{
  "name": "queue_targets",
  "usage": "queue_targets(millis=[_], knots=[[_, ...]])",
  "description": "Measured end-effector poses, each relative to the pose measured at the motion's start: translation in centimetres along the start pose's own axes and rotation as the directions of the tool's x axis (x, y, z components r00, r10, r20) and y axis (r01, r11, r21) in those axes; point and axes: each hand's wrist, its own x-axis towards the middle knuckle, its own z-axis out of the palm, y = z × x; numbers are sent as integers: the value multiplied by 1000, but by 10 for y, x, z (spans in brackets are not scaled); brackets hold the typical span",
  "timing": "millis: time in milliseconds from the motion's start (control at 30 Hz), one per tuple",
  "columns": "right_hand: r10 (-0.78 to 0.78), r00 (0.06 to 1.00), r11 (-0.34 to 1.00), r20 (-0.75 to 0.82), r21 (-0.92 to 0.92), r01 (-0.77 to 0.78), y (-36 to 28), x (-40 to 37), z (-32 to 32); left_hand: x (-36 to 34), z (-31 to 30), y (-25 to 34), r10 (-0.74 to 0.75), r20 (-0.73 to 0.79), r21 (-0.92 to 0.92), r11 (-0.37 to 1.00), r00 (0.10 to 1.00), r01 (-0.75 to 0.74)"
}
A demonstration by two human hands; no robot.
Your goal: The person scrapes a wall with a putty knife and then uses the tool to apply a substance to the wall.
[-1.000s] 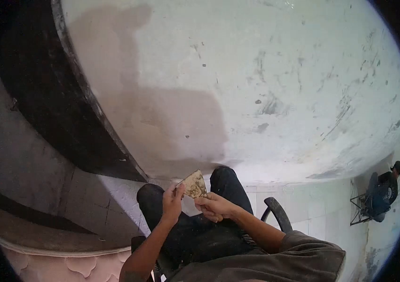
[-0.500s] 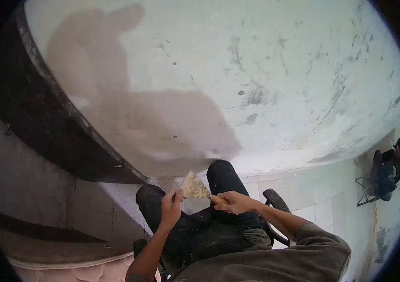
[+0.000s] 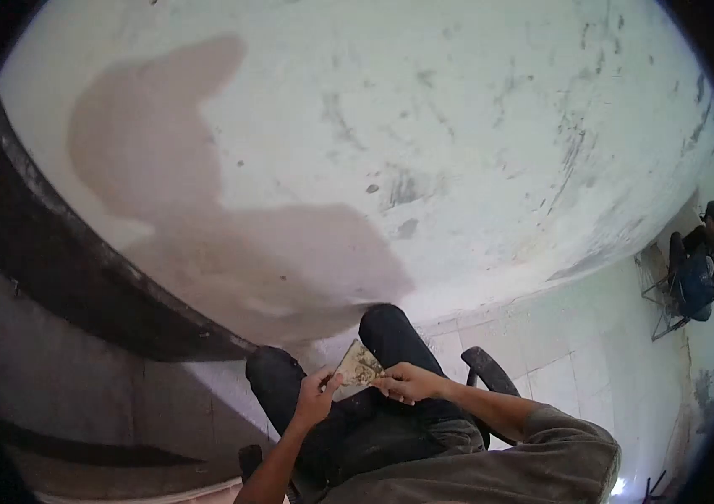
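Hands meet over the lap of a seated person, both on one tool. The scraper (image 3: 359, 367) is a wide, flat blade crusted with pale dried filler, and it sits just above the dark trousers (image 3: 390, 332), between the two knees and tilted up toward the wall. The right hand (image 3: 407, 385) is closed around the handle end (the handle itself is hidden inside the grip), its fingers curled tight. The left hand (image 3: 316, 401) comes in from the other side, its thumb and curled fingers pinching the blade's lower corner.

Just beside the right forearm a black chair armrest (image 3: 491, 374) curves up, and a grey-brown sleeve (image 3: 541, 445) covers the upper arm. Ahead rises a white wall (image 3: 474, 126), scuffed with grey streaks and small dark marks. The person's shadow (image 3: 231, 244) falls across its lower left part. A dark band (image 3: 63, 277) runs along the wall's left edge. Pale floor tiles (image 3: 575, 353) spread to the right, and well apart, at the far right, another person (image 3: 699, 269) in dark clothes sits low near the wall.
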Motion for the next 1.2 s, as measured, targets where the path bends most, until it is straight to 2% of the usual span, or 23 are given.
queue_targets(millis=[33,100,133,200,233,300,433,500,600,633,700,833,900,1000,1133,1200], knots=[[5,1000,1000,-3,13,-5,3,-1,0,2,2,2,15,8,4,1000,1000,-15],[-4,1000,999,-22,40,5,-3,-6,-4,6,7,5,-90,-26,-48,995,996,88],[-13,999,999,-32,40,14,-4,-8,-6,10,8,3,-79,-19,-42,996,997,78],[-148,979,982,-136,-135,130,0,-14,-11,19,10,-5,-133,-33,-138,982,991,128],[-153,977,982,-148,-131,134,2,-16,-14,22,11,-11,-127,-23,-131,984,992,123],[-294,921,933,-257,-287,218,8,-21,-16,30,17,-19,-193,-20,-259,949,981,182],[-290,888,929,-356,-327,172,14,-35,-20,39,23,0,-143,117,-151,976,983,160],[-354,858,908,-372,-356,221,18,-41,-20,43,30,4,-145,74,-173,972,987,156],[-359,852,907,-380,-356,224,20,-52,-28,49,40,22,-97,155,-213,969,983,129],[-354,847,909,-397,-358,213,21,-55,-25,50,40,19,-90,172,-218,968,981,127],[-401,807,881,-433,-424,210,23,-61,-27,54,39,17,-70,228,-115,988,971,99],[-426,768,864,-479,-466,189,28,-72,-30,58,52,17,-36,232,-115,991,972,64],[-442,744,839,-502,-525,144,34,-74,-31,60,55,20,-87,246,-97,989,965,114],[-412,748,826,-520,-560,65,33,-81,-32,64,58,17,-62,265,-103,990,962,92],[-400,753,826,-522,-562,49,40,-84,-34,66,61,8,-45,278,-158,983,959,92],[-377,756,821,-534,-571,6,40,-87,-35,68,65,4,-57,345,-185,974,937,127]])
